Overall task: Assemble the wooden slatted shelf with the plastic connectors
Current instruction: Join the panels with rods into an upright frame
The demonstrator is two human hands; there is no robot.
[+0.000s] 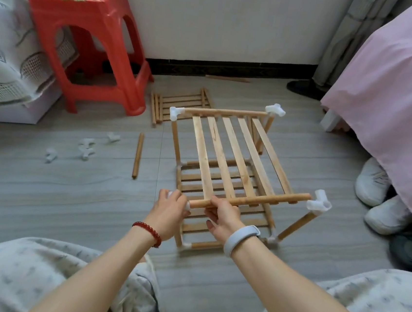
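Observation:
A two-tier wooden slatted shelf (235,156) stands on the floor in front of me. White plastic connectors sit on its far left (176,113), far right (275,110) and near right (319,202) top corners. My right hand (221,217) grips the near rail (258,200) of the upper slat panel close to its left end. My left hand (170,208) holds a white connector (187,204) at that rail's end, mostly hidden by my fingers. The lower tier (222,180) rests on the floor beneath.
A spare slat panel (179,104) and a loose wooden rod (138,155) lie left of the shelf. Several loose white connectors (86,147) are scattered further left. A red plastic stool (89,42) stands at back left; a pink-covered bed (397,94) and white shoes (375,183) lie right.

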